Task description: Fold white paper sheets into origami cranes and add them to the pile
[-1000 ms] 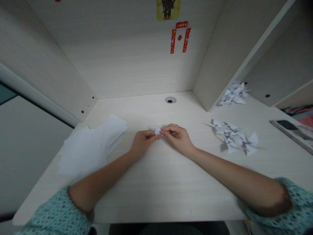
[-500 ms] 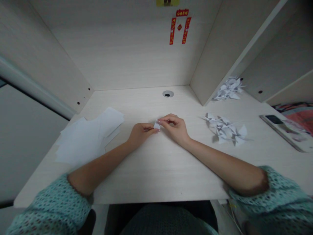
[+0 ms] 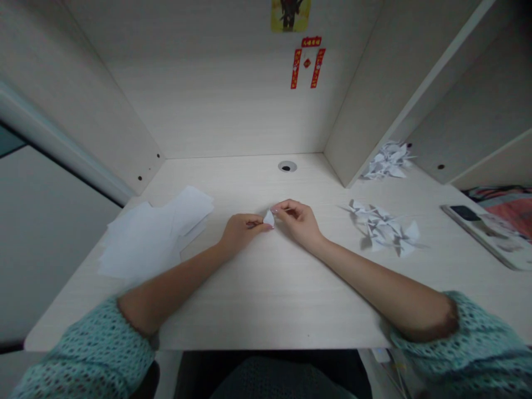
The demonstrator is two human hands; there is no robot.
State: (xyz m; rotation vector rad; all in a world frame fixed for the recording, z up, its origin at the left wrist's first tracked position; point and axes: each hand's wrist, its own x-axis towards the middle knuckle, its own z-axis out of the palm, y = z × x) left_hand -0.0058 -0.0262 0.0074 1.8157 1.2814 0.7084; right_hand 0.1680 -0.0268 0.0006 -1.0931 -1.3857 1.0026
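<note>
A small folded piece of white paper (image 3: 269, 218) sits between my two hands at the middle of the pale wooden desk (image 3: 266, 299). My left hand (image 3: 241, 231) pinches its left side with the fingers closed. My right hand (image 3: 298, 221) pinches its top right corner, fingers curled, a ring on one finger. Both forearms rest on the desk, with teal knitted sleeves pushed up to the elbows.
A loose stack of white paper sheets (image 3: 153, 235) lies at the left. Several folded white paper cranes (image 3: 384, 228) lie at the right, and another heap (image 3: 387, 161) sits farther back in the side shelf. A cable hole (image 3: 286, 166) is at the back. A phone on a book (image 3: 484, 224) lies far right.
The hands have stayed together on the small folded paper, with only slight finger movement. The view tilted down and then back up.
</note>
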